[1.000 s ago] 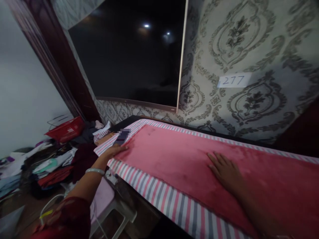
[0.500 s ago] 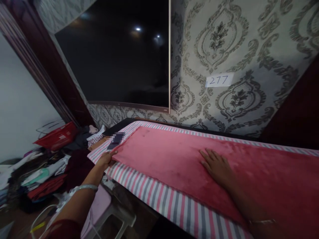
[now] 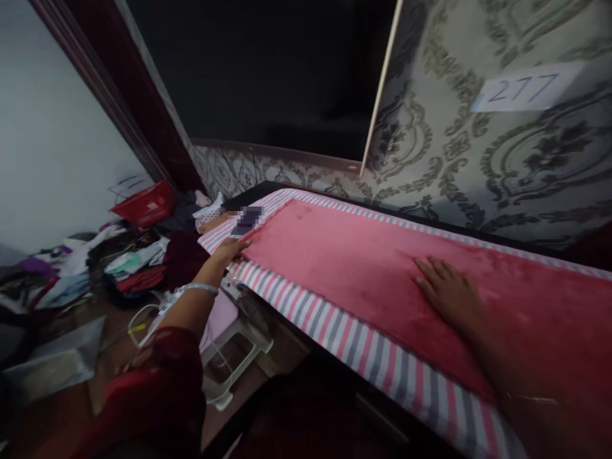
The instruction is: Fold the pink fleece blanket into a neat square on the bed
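A long pinkish-red plush cloth (image 3: 329,248) lies spread over a striped pink, grey and white cloth (image 3: 306,312) on a dark table. At the plush cloth's near left corner is my left hand (image 3: 231,250), closed on the edge with the thumb on top; its other fingers are partly hidden. My right hand (image 3: 449,290) rests flat on the plush cloth, palm down and fingers spread, right of its middle. A dark phone-like item (image 3: 246,223), partly pixelated, sits on the striped cloth just beyond my left hand.
Below the left end of the table stands a pale pink stool (image 3: 222,319) with cables near it. Heaped clothes (image 3: 138,268) and a red basket (image 3: 146,204) occupy the left floor. A large dark television (image 3: 277,76) hangs behind the table, beside a paper marked 277 (image 3: 526,88).
My view has turned left and down, so the scene sits further right and higher. Both hands keep their places on the plush cloth.
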`<state>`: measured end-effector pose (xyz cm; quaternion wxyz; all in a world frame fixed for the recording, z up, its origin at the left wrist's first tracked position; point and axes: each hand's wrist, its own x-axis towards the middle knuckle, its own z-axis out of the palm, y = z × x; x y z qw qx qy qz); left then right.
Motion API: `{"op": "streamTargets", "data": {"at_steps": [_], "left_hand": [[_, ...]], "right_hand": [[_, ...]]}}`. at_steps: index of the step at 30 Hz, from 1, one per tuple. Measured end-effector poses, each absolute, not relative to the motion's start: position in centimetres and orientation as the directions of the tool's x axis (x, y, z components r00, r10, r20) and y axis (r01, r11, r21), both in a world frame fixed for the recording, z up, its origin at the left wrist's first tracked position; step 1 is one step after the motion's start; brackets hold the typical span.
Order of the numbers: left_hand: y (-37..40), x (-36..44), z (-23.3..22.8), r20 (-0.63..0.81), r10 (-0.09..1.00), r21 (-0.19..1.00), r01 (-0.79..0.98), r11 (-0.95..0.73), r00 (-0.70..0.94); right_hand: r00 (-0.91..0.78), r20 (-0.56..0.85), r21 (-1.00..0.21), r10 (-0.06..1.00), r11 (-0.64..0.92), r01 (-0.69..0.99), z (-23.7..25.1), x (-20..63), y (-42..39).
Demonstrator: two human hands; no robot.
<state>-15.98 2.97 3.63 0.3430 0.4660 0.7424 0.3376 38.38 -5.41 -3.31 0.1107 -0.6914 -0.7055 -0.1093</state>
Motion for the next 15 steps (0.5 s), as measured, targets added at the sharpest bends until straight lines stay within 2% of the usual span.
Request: {"op": "streamTargets", "data": {"at_steps": [3,7,9,12,15], "left_hand": [[2.8,-16.2,3.3,-0.267,0.917,0.861,0.354,0.366,-0.298],[2.1,-16.4,3.2,-0.258,0.935,0.918,0.239,0.316,-0.243],[1.7,-16.4,3.2,-0.243,0.946,0.936,0.205,0.286,-0.214],[1.3,-16.6,3.1,-0.216,0.961,0.95,0.188,0.248,-0.173],[1.1,-16.9,2.8,-0.193,0.97,0.953,0.208,0.221,-0.146]], "right_hand": [[-0.105,0.316,-0.04,0.943,0.124,0.991,-2.5,36.6,-5.2],[-0.429,0.357,-0.199,0.829,0.517,0.833,0.1,28.7,-6.1],[-0.551,0.332,-0.258,0.766,0.635,0.728,1.1,23.8,-6.7],[-0.619,0.286,-0.227,0.732,0.679,0.698,1.4,18.3,-7.1],[-0.611,0.273,-0.179,0.743,0.664,0.726,0.8,16.3,-6.8]]}}
